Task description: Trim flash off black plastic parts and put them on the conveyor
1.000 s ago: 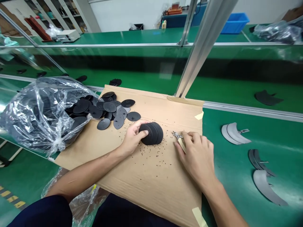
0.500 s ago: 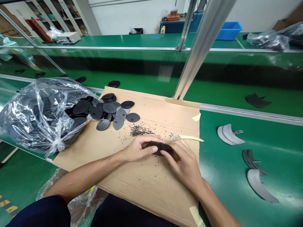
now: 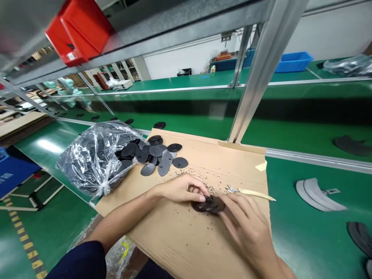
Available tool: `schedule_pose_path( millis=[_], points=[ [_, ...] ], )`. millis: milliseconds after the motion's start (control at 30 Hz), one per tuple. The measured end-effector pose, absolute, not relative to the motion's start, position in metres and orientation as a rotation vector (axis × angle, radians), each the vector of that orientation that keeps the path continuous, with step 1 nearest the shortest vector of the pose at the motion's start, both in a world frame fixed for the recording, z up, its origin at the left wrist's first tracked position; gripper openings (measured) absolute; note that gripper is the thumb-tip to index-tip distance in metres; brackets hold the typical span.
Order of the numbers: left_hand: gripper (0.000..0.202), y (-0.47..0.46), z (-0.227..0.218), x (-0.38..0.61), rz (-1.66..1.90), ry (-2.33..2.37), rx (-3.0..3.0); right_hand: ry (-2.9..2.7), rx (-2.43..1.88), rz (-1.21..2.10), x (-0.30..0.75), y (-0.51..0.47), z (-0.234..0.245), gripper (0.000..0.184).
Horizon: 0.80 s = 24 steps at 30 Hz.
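I see right hand [image 3: 247, 223] clamped on black discs [image 3: 210, 207], above cardboard [image 3: 180, 240] | left hand [image 3: 183, 188] at their ten o'clock, whether it pinches I cannot tell | pliers [image 3: 252, 192] lie toward two o'clock | disc pile [image 3: 156, 151] farther, near ten o'clock

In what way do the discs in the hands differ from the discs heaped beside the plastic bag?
The held discs are between the left hand and right hand; the heaped discs lie loosely by the plastic bag. The held discs look fewer than the heaped discs. Both are thin, dark and rounded.
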<state>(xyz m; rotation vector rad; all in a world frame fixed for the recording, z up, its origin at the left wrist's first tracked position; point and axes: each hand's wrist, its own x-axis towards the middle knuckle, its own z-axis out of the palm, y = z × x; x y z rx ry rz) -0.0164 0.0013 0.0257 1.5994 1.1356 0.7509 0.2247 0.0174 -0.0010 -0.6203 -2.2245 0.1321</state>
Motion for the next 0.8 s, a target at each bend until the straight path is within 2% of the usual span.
schedule_pose_path(
  millis=[100, 233, 467, 533, 633, 800],
  points=[
    [0.017, 0.027, 0.044, -0.033, 0.829, 1.241, 1.832, -2.166, -0.705, 0.015, 0.228, 0.020, -0.003, 0.024],
    [0.018, 0.091, 0.061, -0.052, 0.886, 1.520, 2.026, -2.196, -0.773, 0.038, 0.231, 0.021, -0.008, 0.024],
    [0.017, 0.187, 0.060, -0.061, 0.893, 1.786, 2.087, -2.219, -0.789, 0.069, 0.235, 0.018, -0.012, 0.021],
    [0.015, 0.198, 0.054, -0.062, 0.843, 1.861, 2.077, -2.218, -0.810, 0.069, 0.236, 0.018, -0.011, 0.021],
    [0.025, 0.204, 0.048, -0.060, 0.777, 1.925, 2.081, -2.223, -0.848, 0.083, 0.237, 0.017, -0.010, 0.020],
    [0.023, 0.187, 0.049, -0.032, 0.736, 1.753, 2.201, -2.295, -0.914, 0.136, 0.237, 0.008, -0.011, 0.021]
  ],
)
